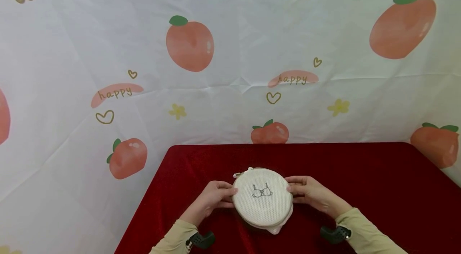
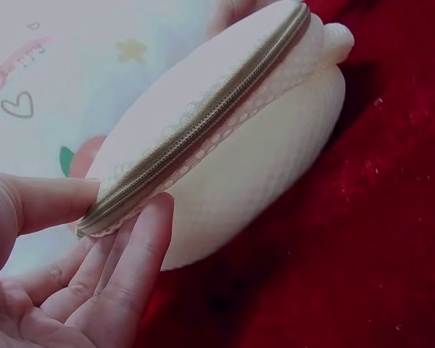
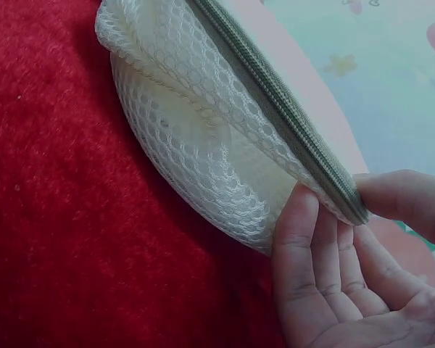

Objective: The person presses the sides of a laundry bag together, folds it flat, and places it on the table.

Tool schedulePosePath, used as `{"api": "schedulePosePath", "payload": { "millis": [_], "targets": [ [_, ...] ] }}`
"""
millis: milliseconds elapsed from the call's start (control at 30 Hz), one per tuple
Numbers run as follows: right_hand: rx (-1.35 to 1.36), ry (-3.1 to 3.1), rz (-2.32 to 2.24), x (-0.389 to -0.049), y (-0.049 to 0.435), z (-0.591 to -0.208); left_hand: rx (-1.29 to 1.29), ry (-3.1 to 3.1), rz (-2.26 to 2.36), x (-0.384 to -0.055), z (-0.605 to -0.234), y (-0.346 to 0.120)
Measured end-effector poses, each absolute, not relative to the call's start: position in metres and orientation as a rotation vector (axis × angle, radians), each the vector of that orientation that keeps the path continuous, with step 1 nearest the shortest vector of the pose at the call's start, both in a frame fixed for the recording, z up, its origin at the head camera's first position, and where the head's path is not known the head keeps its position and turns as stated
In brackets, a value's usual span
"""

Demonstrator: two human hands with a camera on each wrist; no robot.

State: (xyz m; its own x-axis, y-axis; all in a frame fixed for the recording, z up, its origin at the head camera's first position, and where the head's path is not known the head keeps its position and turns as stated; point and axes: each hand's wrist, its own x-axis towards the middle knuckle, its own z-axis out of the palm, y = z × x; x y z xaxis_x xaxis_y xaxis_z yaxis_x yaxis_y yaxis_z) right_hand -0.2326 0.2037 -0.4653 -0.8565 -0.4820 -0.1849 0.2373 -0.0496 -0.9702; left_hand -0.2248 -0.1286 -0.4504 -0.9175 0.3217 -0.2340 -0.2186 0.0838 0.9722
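Note:
A round white mesh laundry bag (image 1: pixel 264 210) with a bra drawing on its lid sits on the red cloth. Its zipper (image 2: pixel 203 127) runs round the rim and looks closed along the part that shows. On the left side, my left hand (image 1: pixel 216 196) pinches the rim, thumb above and fingers below. My right hand (image 1: pixel 309 192) pinches the opposite rim the same way. Below the zipper, the mesh body (image 3: pixel 181 138) sags and folds in the right wrist view. A pale zipper pull (image 1: pixel 238 175) sticks out at the far left of the rim.
A red velvety cloth (image 1: pixel 360 174) covers the table, whose far edge meets a white backdrop (image 1: pixel 223 118) printed with fruit, hearts and flowers. Black wrist devices (image 1: pixel 335 235) are strapped on both forearms, over light green sleeves.

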Motion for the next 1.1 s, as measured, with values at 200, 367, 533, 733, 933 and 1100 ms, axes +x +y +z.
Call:
{"api": "schedulePosePath", "payload": {
  "millis": [200,367,533,733,933,1100],
  "targets": [
    [-0.228,1.796,-1.938,-0.233,0.202,-0.468,0.085,2.004,1.857,-0.227,-0.458,-0.128],
    [-0.216,1.844,-1.922,-0.233,0.202,-0.469,0.060,2.013,1.835,-0.227,-0.461,-0.126],
    [-0.208,1.883,-1.905,-0.233,0.202,-0.470,0.036,2.040,1.829,-0.225,-0.464,-0.123],
    [-0.168,1.920,-1.880,-0.231,0.202,-0.469,-0.025,2.073,1.805,-0.225,-0.468,-0.119],
    [-0.167,2.012,-1.832,-0.228,0.199,-0.467,-0.070,2.106,1.769,-0.224,-0.467,-0.117],
    [-0.115,2.086,-1.816,-0.227,0.197,-0.470,-0.070,2.115,1.765,-0.222,-0.466,-0.117]
  ]
}}
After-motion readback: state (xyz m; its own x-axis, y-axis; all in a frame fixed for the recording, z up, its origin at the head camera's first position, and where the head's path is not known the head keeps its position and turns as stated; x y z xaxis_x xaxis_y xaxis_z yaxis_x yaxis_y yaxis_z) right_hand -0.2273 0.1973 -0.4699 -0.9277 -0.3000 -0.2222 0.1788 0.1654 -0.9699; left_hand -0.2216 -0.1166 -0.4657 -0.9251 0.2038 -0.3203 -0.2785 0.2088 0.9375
